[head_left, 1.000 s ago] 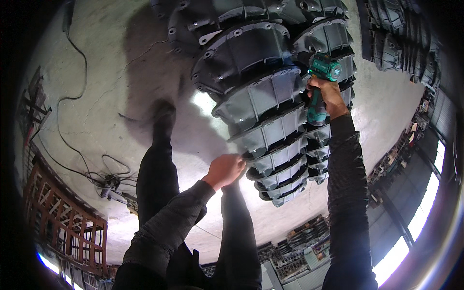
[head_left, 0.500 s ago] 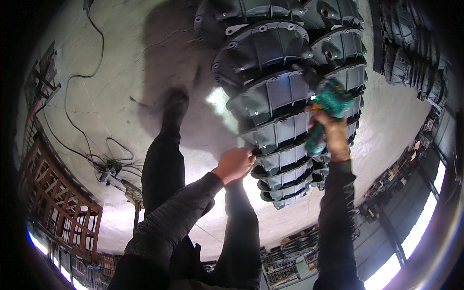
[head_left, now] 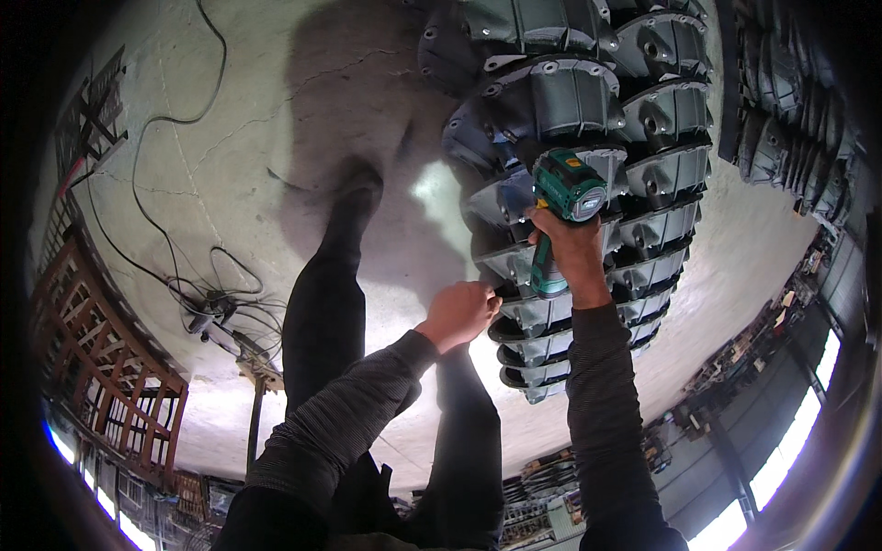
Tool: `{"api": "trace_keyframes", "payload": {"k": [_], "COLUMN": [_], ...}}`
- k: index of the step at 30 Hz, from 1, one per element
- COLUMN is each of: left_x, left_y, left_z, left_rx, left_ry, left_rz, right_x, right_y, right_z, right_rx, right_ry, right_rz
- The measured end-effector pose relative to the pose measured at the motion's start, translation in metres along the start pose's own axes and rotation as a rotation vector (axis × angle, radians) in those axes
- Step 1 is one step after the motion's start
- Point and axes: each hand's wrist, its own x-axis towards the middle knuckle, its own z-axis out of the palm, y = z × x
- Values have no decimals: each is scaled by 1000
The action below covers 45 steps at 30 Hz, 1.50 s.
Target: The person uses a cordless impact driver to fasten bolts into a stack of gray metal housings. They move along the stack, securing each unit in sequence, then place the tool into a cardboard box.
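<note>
Green-and-black cordless power driver (head_left: 562, 197) sits in the right hand (head_left: 568, 246), whose fingers are wrapped tight round its handle, the tool's head aimed down at the upper part of a long row of grey cast-metal housings with bolt-hole flanges (head_left: 588, 101) that lie overlapping on the pale concrete floor (head_left: 230, 119). Half a second ago the driver was held further out to the right and lower along the row; now it has swung inward and up, so its nose stands just over the flange of one of the upper housings, which reads as the tool being brought onto a fresh bolt point. The left hand (head_left: 459, 312) has stayed about where it was, curled against the edge of a lower housing in the same row; it looks closed on that rim, though whether it truly pinches the metal or only rests on it cannot be told. The person's dark-trousered legs (head_left: 322, 312) stand beside the row, and to the left a tangle of black cables (head_left: 216, 303) runs across the floor toward a rust-red metal rack (head_left: 101, 358).
</note>
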Motion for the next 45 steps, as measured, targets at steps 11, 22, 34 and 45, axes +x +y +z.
{"api": "trace_keyframes", "payload": {"k": [11, 22, 34, 45], "left_x": [-1, -1, -2, -1], "left_y": [-1, -4, 4, 15], "left_z": [-27, -25, -29, -36], "left_rx": [-23, -84, -53, -99], "left_ry": [-11, 98, 18, 52], "left_rz": [-12, 34, 13, 33], "right_x": [-4, -3, 11, 11], "right_y": [25, 28, 17, 27], "right_z": [5, 9, -8, 8], "right_rx": [-4, 29, -29, -230], "right_ry": [3, 49, -32, 90], "right_rz": [-9, -17, 49, 3]}}
